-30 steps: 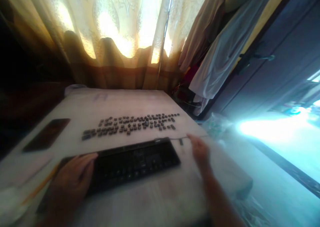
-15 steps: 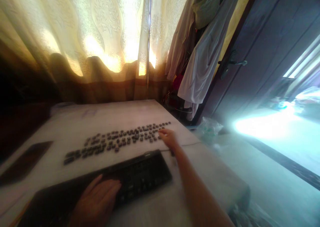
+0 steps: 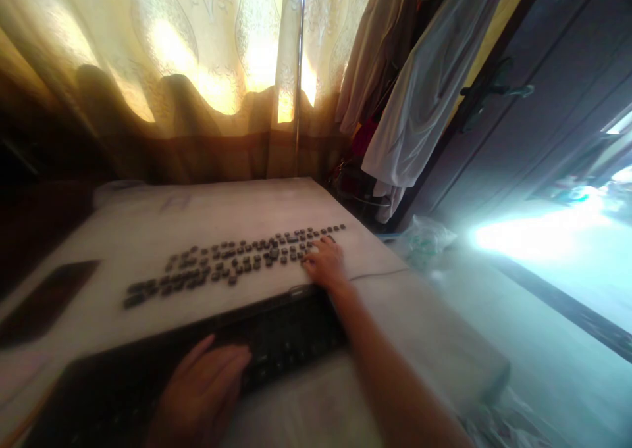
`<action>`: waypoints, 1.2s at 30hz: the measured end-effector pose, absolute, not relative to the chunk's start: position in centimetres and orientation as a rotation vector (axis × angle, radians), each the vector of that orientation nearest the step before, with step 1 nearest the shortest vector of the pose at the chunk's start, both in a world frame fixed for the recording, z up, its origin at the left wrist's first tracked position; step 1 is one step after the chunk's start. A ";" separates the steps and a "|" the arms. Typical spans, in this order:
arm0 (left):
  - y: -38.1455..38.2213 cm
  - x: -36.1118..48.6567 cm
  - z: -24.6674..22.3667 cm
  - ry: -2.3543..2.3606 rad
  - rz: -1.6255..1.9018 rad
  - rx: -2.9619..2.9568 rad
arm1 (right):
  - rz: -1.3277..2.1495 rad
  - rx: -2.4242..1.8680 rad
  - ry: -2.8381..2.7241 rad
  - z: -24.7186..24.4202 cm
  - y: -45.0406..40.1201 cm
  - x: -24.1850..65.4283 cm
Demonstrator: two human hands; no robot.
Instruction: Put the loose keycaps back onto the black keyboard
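Observation:
A dark keyboard [image 3: 291, 333] lies slanted across the near part of the table, its keys too dim and blurred to make out well. Across its middle rests my left hand [image 3: 207, 382], fingers stretched out and holding nothing visible. Behind the keyboard, loose black keycaps [image 3: 230, 254] are spread in rough rows. My right hand [image 3: 326, 262] reaches over the keyboard's far right corner to the right end of these rows. Its thumb and fingers are apart, down among the keycaps; any keycap beneath them is hidden.
A pale cloth covers the table [image 3: 395, 316]. To the left lies a dark flat object [image 3: 47, 300]. A thin cable [image 3: 378, 274] runs off to the right. Behind are a curtain [image 3: 212, 73] and hanging clothes [image 3: 419, 99]; a door [image 3: 533, 106] and plastic bag [image 3: 424, 237] are at the right.
My right hand has shifted slightly left and nearer along the keycaps, its fingers more spread. My left hand stays over the keyboard. The camera view has tilted down a little.

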State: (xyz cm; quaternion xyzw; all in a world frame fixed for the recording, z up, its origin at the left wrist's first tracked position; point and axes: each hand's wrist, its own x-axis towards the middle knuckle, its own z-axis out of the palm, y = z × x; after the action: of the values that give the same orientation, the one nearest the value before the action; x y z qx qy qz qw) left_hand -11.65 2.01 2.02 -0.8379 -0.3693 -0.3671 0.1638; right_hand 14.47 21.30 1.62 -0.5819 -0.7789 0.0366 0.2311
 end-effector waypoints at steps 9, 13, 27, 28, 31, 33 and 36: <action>1.5 -11.3 2.0 -1.093 -1.035 -2.397 | 0.096 -1.618 -2.192 1.7 21.2 14.2; 1.3 -11.0 1.6 -1.096 -0.982 -2.448 | 0.102 -1.605 -2.223 1.9 20.8 14.2; 1.3 -11.6 0.4 -1.068 -0.956 -2.445 | 0.107 -1.534 -2.275 2.5 20.0 13.7; 1.3 -11.6 0.4 -1.072 -0.959 -2.442 | 0.115 -1.525 -2.268 2.6 20.0 13.7; 1.4 -11.4 0.9 -1.074 -0.985 -2.426 | 0.143 -1.482 -2.232 3.3 19.6 13.5; 1.4 -11.0 1.4 -1.077 -0.979 -2.402 | 0.174 -1.431 -2.213 4.3 18.8 13.4; 1.3 -10.2 2.0 -1.167 -0.972 -2.299 | 0.282 -1.321 -2.224 6.1 16.6 12.9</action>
State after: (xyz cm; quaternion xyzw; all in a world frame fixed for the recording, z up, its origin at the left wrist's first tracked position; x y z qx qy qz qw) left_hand -10.25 1.32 2.01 -0.8189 -0.4156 -0.3461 0.1922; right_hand 12.95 16.59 6.08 -0.4894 -0.8237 0.1046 0.2666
